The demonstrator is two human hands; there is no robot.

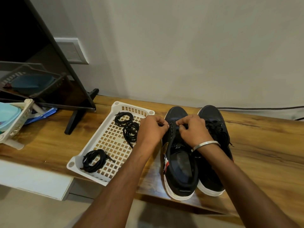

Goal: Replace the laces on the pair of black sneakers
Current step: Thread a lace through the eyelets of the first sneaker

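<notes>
Heels of both sneakers (181, 162) overhang table edge (246, 203); both hands' fingers (162, 125) pinching left sneaker's eyelets

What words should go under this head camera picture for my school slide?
Both hands, left hand and right hand, work at the left black sneaker beside a white plastic basket holding three black lace bundles.

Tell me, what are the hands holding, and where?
Both the left hand and right hand pinch at the left sneaker, up by its front eyelets; whether they grip a lace cannot be told.
</notes>
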